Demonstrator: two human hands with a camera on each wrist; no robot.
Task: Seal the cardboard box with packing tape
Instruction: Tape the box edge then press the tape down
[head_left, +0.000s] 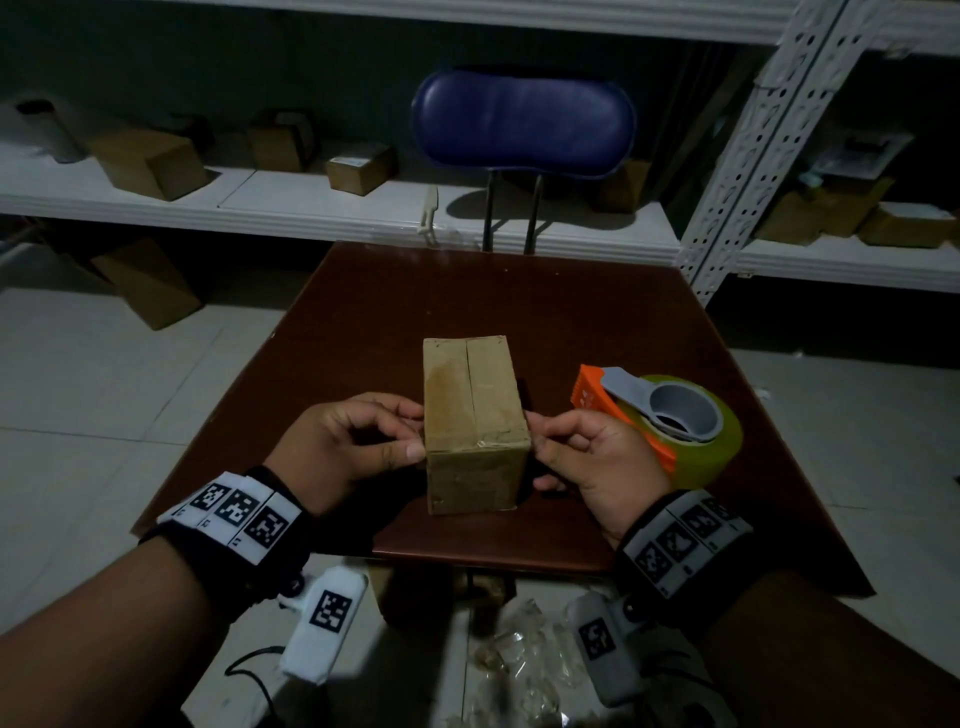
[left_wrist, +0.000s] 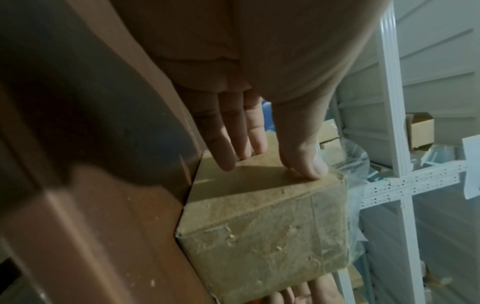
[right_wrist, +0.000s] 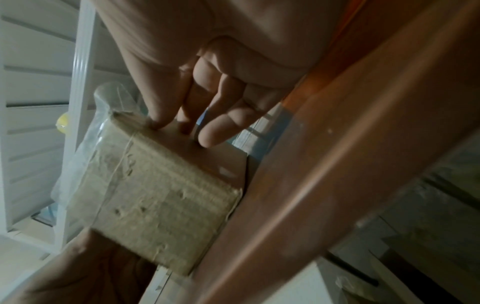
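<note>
Likely a stockroom, dim, white slotted shelving (head_left: 744, 171), stored cardboard boxes (head_left: 150, 162), tape dispenser (head_left: 670, 415)

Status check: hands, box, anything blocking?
Left hand and right hand press opposite sides of cardboard box. Box on table, flaps closed. Tape dispenser lies right of box, not blocking.

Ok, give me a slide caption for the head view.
Left hand and right hand press the sides of the box on the table; tape dispenser lies beside.
</note>
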